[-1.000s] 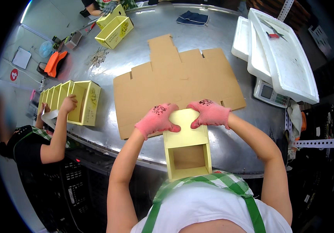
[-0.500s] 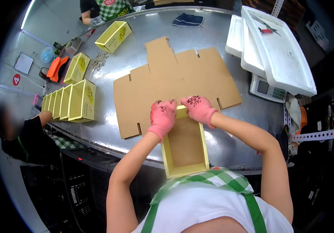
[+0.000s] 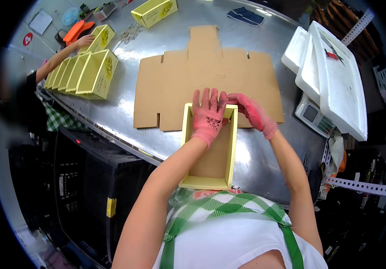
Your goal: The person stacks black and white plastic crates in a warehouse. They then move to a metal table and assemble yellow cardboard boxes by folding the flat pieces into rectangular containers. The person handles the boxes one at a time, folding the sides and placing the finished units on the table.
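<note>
A pale yellow cardboard box [image 3: 208,163] with a brown inside stands open-topped right in front of me, its near end against my apron. My left hand [image 3: 208,117], in a pink glove, lies over its far end with the fingers stretched out past the rim. At the far right corner, my right hand [image 3: 256,114], also pink-gloved, curls its fingers against the end wall; its thumb is hidden. Beyond the box, a flat brown cardboard blank [image 3: 211,76] with slots and flaps lies on the metal table [image 3: 128,116].
Several nested yellow boxes [image 3: 96,74] stand at left, where a co-worker's hand [image 3: 84,41] touches another box. One more yellow box [image 3: 155,12] sits at the back. On the right, white foam trays [image 3: 341,85] overhang a scale [image 3: 312,114]. A dark cloth [image 3: 246,16] lies far off.
My left hand has spread its fingers over the far end; my right hand has turned around the corner. The view has shifted. The co-worker's arm now reaches to a box.
</note>
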`<state>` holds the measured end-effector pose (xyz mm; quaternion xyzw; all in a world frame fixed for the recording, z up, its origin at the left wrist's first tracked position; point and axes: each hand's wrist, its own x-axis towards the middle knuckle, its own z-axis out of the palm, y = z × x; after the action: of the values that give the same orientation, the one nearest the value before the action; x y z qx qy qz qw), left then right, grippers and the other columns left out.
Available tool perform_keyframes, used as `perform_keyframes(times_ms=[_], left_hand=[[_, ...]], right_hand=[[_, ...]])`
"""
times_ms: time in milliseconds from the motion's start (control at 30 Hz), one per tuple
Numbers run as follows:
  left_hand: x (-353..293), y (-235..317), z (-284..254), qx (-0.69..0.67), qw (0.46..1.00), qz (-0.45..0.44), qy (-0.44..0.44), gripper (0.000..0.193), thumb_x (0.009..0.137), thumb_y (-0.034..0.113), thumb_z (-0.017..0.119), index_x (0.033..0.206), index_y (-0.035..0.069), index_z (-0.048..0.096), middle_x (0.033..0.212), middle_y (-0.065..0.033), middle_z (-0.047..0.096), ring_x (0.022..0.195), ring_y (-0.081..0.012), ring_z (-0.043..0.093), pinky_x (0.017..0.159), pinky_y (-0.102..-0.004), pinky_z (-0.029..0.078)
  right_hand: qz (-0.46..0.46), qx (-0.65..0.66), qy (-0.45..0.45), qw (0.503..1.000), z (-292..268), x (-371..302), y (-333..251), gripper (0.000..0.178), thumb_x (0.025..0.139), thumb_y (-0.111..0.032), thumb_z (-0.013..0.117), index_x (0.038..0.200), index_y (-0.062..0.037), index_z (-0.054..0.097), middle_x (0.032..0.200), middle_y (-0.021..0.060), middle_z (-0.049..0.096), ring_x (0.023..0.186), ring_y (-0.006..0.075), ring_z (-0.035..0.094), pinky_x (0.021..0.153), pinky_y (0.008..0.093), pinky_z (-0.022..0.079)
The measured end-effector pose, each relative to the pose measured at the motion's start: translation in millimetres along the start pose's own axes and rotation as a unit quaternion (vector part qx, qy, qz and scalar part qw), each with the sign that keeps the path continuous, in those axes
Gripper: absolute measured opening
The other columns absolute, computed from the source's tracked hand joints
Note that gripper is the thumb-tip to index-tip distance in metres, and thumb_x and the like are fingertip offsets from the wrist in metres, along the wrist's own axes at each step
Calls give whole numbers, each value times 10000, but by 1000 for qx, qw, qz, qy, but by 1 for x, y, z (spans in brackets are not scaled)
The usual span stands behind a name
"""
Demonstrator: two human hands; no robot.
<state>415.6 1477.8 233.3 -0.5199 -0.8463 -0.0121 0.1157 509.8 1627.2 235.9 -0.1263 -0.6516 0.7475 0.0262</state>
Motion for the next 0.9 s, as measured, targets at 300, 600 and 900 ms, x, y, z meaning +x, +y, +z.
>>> perform_keyframes(times_ms=[300, 600, 900], left_hand=[[2, -6, 38, -24, 993, 26, 113, 831, 626, 555, 628, 1276, 128, 333, 1296, -103, 338, 1241, -311, 264, 1026, -596, 133], [11, -3, 53, -69, 945, 27, 320, 686, 463, 393, 723, 1019, 115, 435, 1074, -102, 400, 1066, -311, 381, 947, -565, 295], [11, 2, 56, -38, 945, 10, 325, 597, 518, 300, 710, 1014, 118, 431, 1016, -97, 377, 1023, -296, 387, 950, -563, 314]], right_hand=[[-86, -10, 162, 983, 55, -1, 33, 530, 939, -454, 245, 1210, -36, 426, 1214, 99, 440, 1138, 189, 396, 979, 322, 310], [-98, -28, 187, 977, 66, -8, 22, 441, 953, -368, 272, 1187, -37, 444, 1159, 78, 448, 1083, 164, 420, 931, 300, 347], [-79, -29, 221, 972, 73, -7, 19, 441, 948, -384, 288, 1141, -31, 468, 1108, 75, 439, 1044, 190, 432, 917, 304, 342]])
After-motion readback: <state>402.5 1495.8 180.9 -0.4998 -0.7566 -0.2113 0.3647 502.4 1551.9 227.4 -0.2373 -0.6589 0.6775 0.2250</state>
